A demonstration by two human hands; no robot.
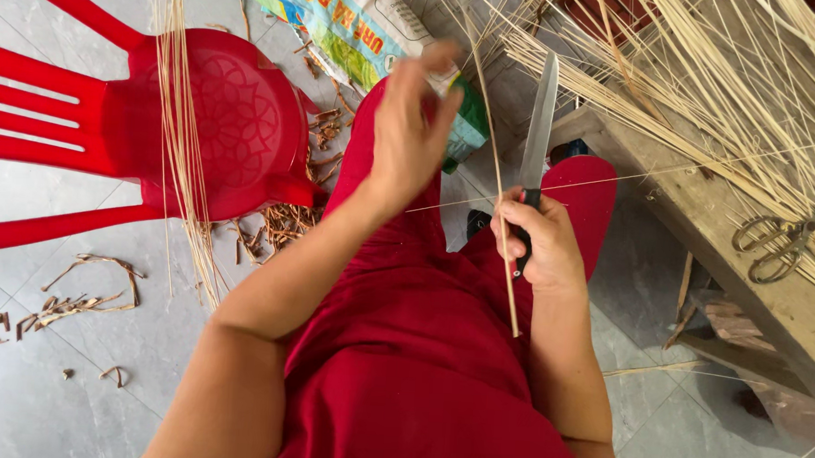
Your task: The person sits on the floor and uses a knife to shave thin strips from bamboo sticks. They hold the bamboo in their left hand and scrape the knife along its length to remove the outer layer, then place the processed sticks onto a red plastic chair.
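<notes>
While the right hand (540,244) grips a knife (539,125), the left hand (412,128) apparently pinches a thin cane strip (495,150).

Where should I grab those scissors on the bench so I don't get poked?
By the two loop handles of the scissors, coming from the near edge of the bench. The loops face that edge; the blades point away, under the straw strips.

one head-worn camera looks steeply down, close over the person's lap and tiled floor (26,368).
</notes>
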